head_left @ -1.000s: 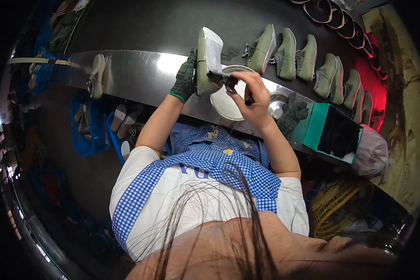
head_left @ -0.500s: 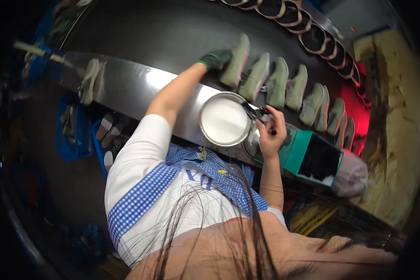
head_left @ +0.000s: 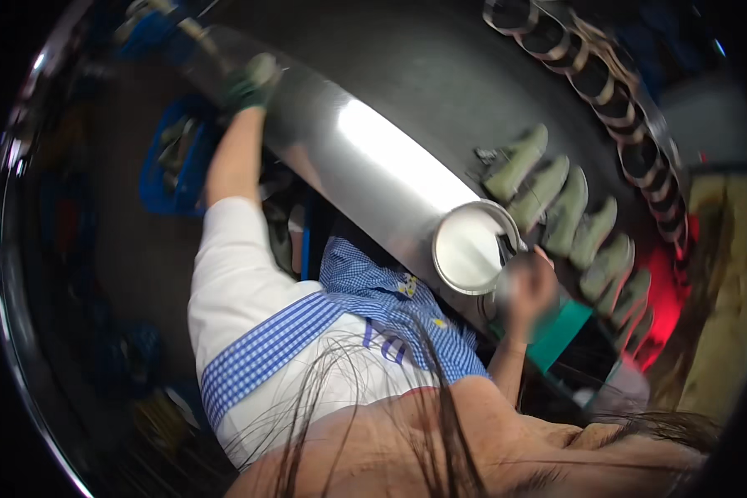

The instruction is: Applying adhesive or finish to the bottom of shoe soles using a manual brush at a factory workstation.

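A: In the head view, where is the left hand [head_left: 242, 93]?

B: Far out on the person's left, at the end of the shiny metal strip [head_left: 382, 158] that runs along the near edge of the dark worktop [head_left: 390, 75]. It wears a dark green glove, and the arm is stretched nearly straight.

A: And what is it on?

B: A pale greenish shoe [head_left: 263, 70]. Glove and shoe are at one spot, but both are smeared by motion, so I can't tell whether the fingers are closed round it.

A: What about the right hand [head_left: 529, 286]?

B: Bare, and blurred too. It grips a dark brush [head_left: 504, 247], whose end slants over the rim of a round pot [head_left: 441, 264].

A: What's in the pot?

B: Something smooth and white. The pot itself stands on the metal strip, in front of the person.

A: Anything beside it?

B: A slanting row of olive-green shoes [head_left: 566, 216] on the worktop, starting just beyond the pot and running off to the right. Farther out, a curving line of dark hoops [head_left: 610, 95] with pale edges. Near the right hand there's a teal box [head_left: 556, 336].

A: And down on the left?

B: A blue basket [head_left: 170, 203] with things inside, below the worktop.
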Motion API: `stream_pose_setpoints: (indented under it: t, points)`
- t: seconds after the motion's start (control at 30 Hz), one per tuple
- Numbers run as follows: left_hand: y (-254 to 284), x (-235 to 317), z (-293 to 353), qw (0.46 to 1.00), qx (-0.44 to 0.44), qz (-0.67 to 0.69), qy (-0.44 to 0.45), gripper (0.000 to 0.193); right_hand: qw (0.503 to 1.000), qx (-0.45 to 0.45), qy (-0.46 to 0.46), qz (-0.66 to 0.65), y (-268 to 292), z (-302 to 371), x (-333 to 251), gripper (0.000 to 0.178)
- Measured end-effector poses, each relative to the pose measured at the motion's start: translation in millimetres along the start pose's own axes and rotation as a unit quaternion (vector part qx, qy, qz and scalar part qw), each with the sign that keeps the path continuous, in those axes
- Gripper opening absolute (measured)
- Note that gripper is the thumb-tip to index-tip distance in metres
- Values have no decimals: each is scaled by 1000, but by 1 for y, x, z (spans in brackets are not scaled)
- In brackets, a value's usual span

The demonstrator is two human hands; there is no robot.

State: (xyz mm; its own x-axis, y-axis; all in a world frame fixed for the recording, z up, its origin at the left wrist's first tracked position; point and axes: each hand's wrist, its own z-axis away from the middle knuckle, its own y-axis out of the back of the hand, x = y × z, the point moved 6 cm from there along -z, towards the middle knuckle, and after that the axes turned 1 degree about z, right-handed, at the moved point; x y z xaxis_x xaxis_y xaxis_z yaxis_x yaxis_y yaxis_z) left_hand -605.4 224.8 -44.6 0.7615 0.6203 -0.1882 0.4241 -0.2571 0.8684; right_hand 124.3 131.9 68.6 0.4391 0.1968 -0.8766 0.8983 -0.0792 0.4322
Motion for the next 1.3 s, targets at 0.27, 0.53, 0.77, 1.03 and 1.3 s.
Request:
stream_pose_setpoints:
  t: [0.27,0.53,0.77,1.03,1.3]
  points:
    - [61,-6,15,948,-300,-85,-65,56,998,48,34,21,-24,2,0,46]
    - [99,13,70,931,-352,1,-90,80,998,61,22,-8,-14,26,12,44]
    - [85,38,166,899,-415,135,-42,80,995,63,52,-63,-24,35,7,42]
    - [150,171,267,350,-438,799,214,60,993,56,17,-105,-16,22,8,41]
    - [260,258,311,280,-536,786,125,58,857,35,31,-513,-32,-40,-65,35]
